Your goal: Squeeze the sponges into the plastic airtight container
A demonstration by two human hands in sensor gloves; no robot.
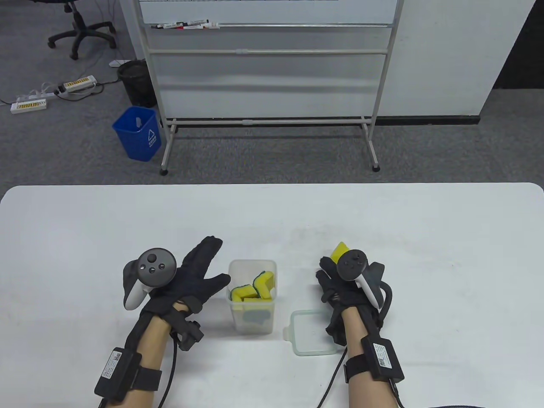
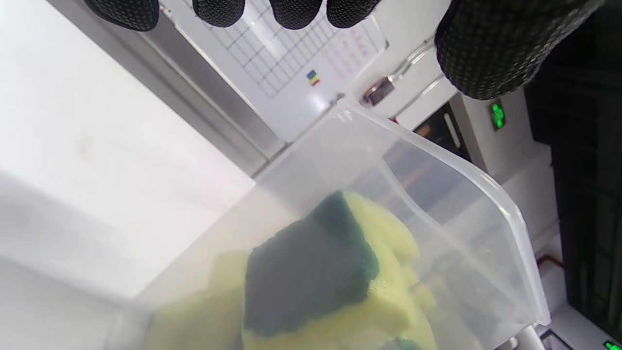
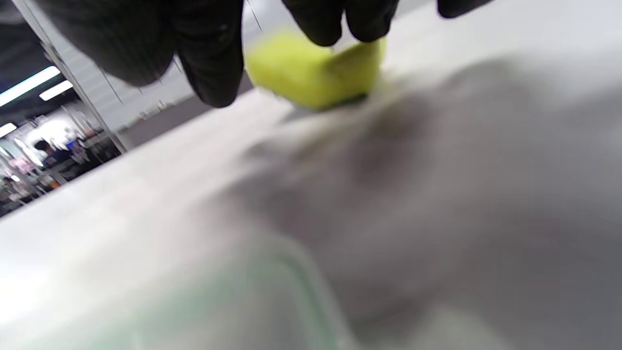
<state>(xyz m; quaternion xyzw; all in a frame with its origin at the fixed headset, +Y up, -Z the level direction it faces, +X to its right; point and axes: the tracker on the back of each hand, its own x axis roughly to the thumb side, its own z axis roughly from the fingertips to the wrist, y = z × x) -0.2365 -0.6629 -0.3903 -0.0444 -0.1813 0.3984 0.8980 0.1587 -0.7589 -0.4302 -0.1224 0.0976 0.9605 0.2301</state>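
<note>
Right hand [image 1: 346, 282] fingers on a yellow sponge [image 1: 339, 251] on the table, right of the container [image 1: 252, 299]; grip closing, blurred. Left hand [image 1: 187, 280] spread, thumb touching the container's left wall. Lid [image 1: 310, 333] lies right-front of it. Pinch sponge firmly, compress before stuffing among packed sponges [image 1: 253, 290].

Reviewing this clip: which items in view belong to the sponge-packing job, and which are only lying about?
Job: container; sponges inside; loose sponge at right hand; left hand beside the container; lid.

Lying about: blue bin, whiteboard, power strips.
</note>
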